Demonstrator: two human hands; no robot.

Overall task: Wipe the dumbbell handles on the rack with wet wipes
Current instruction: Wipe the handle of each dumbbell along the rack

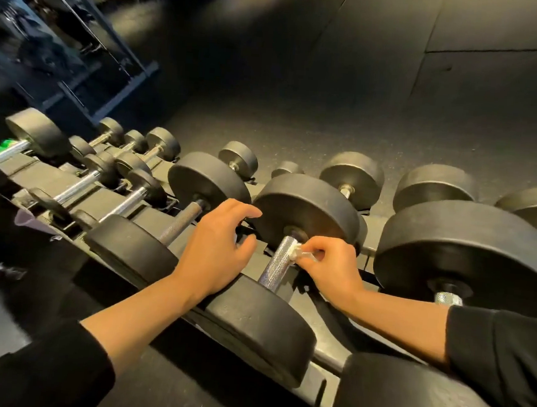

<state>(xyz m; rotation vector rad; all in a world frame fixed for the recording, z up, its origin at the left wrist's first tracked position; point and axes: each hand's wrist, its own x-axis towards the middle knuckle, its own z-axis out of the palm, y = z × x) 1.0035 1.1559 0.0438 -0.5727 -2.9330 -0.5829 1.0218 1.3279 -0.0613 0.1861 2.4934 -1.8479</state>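
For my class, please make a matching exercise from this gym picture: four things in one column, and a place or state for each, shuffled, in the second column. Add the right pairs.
Column one:
1. wet wipe
2. left hand
3. right hand
4. green object

Column two:
A. open, fingers spread above the rack
B. far left, beside a chrome handle
C. pressed against the knurled handle
D. pinching something white

Pairs: 1-C, 2-A, 3-D, 4-B
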